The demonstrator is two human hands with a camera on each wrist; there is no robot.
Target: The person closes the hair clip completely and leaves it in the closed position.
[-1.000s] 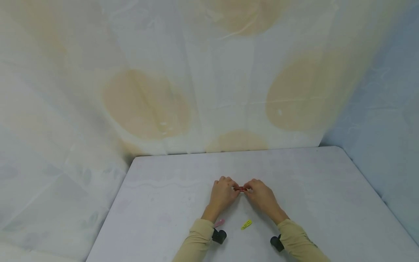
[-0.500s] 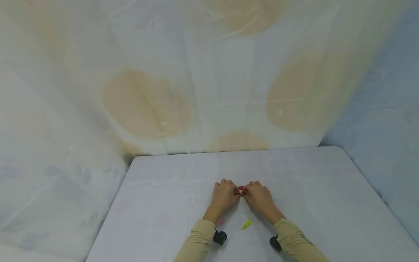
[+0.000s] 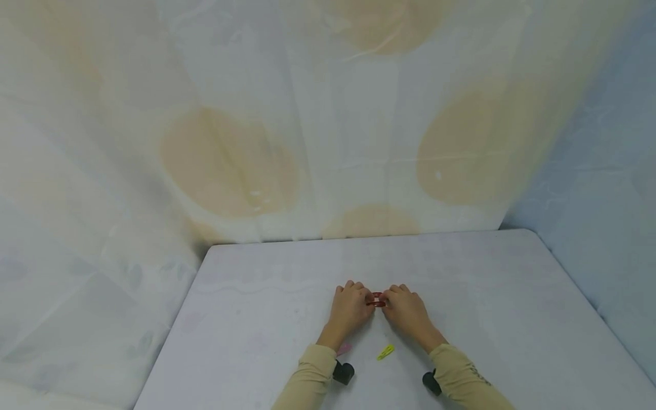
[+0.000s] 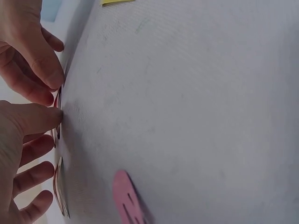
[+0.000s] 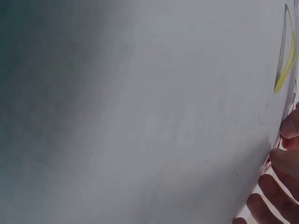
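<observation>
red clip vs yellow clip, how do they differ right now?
The red clip is pinched between the left hand and right hand; the yellow clip lies untouched on the table. The red one is farther from the person, the yellow nearer, between the wrists. Both are small hair clips.

From my seat I see a pale grey table (image 3: 256, 319) under everything. A yellow hair clip (image 3: 385, 352) lies flat toward 6 o'clock, pointing roughly to 2 o'clock. A pink hair clip (image 4: 127, 199) lies flat just left of it, toward 7 o'clock. Behind the table's 12 o'clock edge hangs a white sheet with tan circles (image 3: 228, 162), and a pale blue sheet (image 3: 605, 188) stands at 3 o'clock.
</observation>
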